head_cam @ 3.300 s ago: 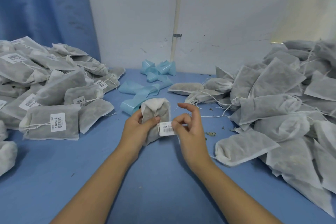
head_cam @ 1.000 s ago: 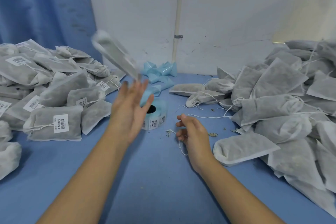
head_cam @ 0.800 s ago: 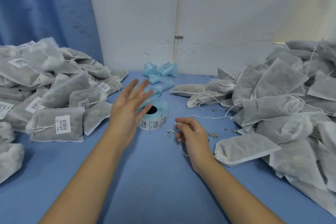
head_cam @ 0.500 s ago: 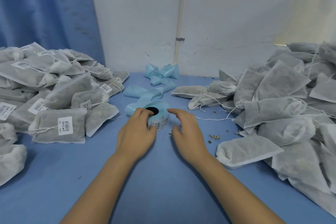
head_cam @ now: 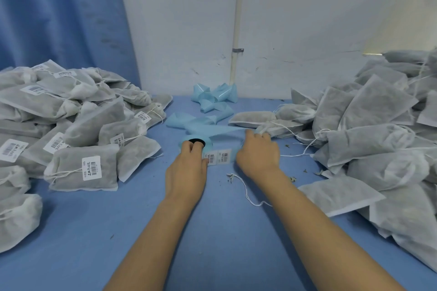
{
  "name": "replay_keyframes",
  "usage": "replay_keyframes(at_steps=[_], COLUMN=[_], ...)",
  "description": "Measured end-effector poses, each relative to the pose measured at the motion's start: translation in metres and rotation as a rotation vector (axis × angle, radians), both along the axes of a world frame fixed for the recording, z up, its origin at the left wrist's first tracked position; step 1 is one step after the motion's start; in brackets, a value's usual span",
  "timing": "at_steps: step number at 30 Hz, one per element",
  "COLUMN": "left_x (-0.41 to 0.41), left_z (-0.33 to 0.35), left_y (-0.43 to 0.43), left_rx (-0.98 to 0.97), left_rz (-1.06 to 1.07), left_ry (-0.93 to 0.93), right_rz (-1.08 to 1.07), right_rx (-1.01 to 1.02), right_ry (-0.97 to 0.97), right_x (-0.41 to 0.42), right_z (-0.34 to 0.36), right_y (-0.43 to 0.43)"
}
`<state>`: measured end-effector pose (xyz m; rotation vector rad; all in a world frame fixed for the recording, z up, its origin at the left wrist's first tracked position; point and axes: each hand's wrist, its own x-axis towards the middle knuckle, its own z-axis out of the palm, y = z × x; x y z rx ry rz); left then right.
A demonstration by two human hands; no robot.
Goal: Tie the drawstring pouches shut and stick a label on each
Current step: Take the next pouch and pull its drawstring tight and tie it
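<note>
head view | left hand [head_cam: 186,170] curled over the label roll [head_cam: 208,143], gripping it mid-table [head_cam: 212,231] | right hand [head_cam: 259,153] just beside it, fingers bent round the label strip [head_cam: 218,157] running out from the roll | labelled pouches [head_cam: 82,168] heaped left | unlabelled pouches [head_cam: 366,142] heaped right

One label roll [head_cam: 212,151], one labelled pouch heap [head_cam: 78,125], one unlabelled heap [head_cam: 378,139], one string [head_cam: 231,175].

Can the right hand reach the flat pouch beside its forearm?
Probably yes: flat pouch lies exposed at the pile's near edge, bare table between; right hand must first drop the label strip.
</note>
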<state>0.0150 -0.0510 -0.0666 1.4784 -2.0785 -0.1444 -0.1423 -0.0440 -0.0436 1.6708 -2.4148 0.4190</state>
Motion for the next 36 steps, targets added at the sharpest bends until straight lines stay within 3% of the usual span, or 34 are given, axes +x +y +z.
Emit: replay_keyframes(at_steps=[4,7,12,18,22,27,31,36], left_x=[0.0,0.0,-0.001,-0.004,-0.012,-0.032,-0.058,-0.068], left_z=[-0.001,-0.003,-0.002,-0.002,0.0,-0.002,0.0,-0.005], left_y=[-0.004,-0.003,0.004,0.011,0.022,0.037,0.045,0.047], left_rx=[0.017,0.015,-0.005,-0.074,-0.115,-0.113,-0.046,0.008], left_rz=[0.063,0.055,0.0,-0.082,-0.191,-0.343,-0.382,-0.428], left_ry=[0.054,0.107,0.15,0.03,0.055,0.112,0.27,0.293], right_rz=[-0.077,0.066,0.234,0.183,0.021,-0.265,-0.256,-0.131], right_rx=[-0.067,-0.217,-0.418,-0.571,-0.637,-0.667,-0.787,-0.98], right_ry=[-0.275,-0.486,-0.616,-0.779,-0.799,-1.182,-1.355,-1.56], right_x=[-0.012,-0.011,-0.004,-0.008,-0.016,-0.032,-0.051,-0.056], right_z=[-0.004,-0.012,-0.017,-0.012,-0.017,-0.012,-0.012,-0.011], right_y=[0.003,0.008,0.02,0.036,0.04,0.035,0.032,0.034])
